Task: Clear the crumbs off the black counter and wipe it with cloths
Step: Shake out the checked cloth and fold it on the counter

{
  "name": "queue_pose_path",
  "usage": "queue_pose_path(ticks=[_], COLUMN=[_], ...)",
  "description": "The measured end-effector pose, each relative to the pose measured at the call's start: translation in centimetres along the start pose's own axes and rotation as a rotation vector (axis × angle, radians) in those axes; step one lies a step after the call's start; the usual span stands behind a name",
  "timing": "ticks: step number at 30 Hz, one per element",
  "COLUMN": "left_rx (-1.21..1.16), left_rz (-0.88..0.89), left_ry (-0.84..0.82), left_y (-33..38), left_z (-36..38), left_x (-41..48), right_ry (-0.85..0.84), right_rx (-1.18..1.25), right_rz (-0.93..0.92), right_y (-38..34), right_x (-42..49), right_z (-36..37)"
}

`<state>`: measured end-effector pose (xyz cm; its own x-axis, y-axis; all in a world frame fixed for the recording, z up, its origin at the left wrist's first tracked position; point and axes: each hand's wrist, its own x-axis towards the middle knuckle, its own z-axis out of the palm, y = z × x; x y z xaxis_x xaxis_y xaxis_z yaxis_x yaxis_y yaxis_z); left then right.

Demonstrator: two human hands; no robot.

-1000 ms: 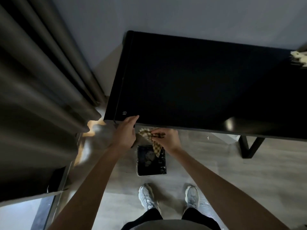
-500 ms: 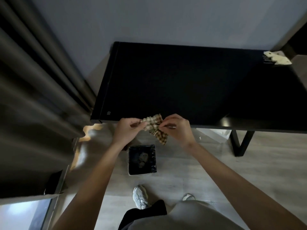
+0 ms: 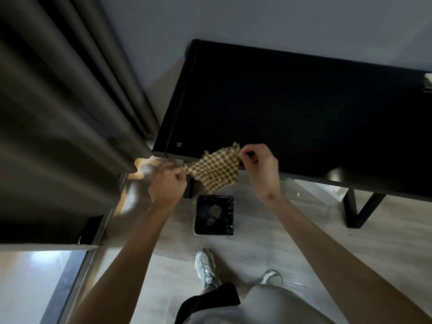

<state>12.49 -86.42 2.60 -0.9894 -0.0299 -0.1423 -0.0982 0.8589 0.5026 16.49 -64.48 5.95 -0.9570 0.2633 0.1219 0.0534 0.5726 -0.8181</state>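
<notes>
**Left hand (image 3: 167,183) and right hand (image 3: 259,169) pinched one cloth (image 3: 215,170) at the counter (image 3: 280,108) edge**

Fingers of the left hand were curled and pinched the cloth's left corner; the right hand pinched its upper right corner between thumb and fingers; neither hand lay flat or loose. The cloth, checked tan and brown, hung spread between them; its top lay over the counter's near edge, towards the left end; its lower part hung past that edge; whether it touched the top could not be told.

The counter was black and its top very dark; crumbs could not be made out on it; a small logo (image 3: 179,144) showed near its front left corner, just left of the cloth. The cloth hid a stretch of the front edge.

A bin (image 3: 214,215) with a black liner stood on the floor (image 3: 268,242) just below the cloth; crumpled bits lay inside it. A dark curtain (image 3: 58,113) hung at the left, its hem near the left hand and the counter's left end. A pale rag (image 3: 429,81) lay at the counter's far right, cut off by the frame, well apart from both hands. A black leg (image 3: 357,211) stood under the counter to the right; two white shoes (image 3: 205,267) stood on the floor, nearer than the bin; a grey wall (image 3: 257,19) rose behind the counter.
</notes>
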Motion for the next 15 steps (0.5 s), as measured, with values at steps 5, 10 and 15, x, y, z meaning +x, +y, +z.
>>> queue_pose_path(ticks=[5,10,15], left_rx=[-0.093,-0.236,-0.464], left_rz=[-0.145,-0.271,-0.274], left_ry=[-0.039,0.101,0.260], left_y=[-0.5,-0.4,1.7], left_z=[0.2,-0.7,-2.5], left_x=[0.9,1.2,0.4], right_ry=[-0.016,0.007,0.020], right_rx=[-0.014,0.055,0.180], right_rz=[0.023,0.136,0.144], right_y=[0.0,0.4,0.6], right_x=[0.7,1.6,0.8], right_z=[1.3,-0.7,-3.1])
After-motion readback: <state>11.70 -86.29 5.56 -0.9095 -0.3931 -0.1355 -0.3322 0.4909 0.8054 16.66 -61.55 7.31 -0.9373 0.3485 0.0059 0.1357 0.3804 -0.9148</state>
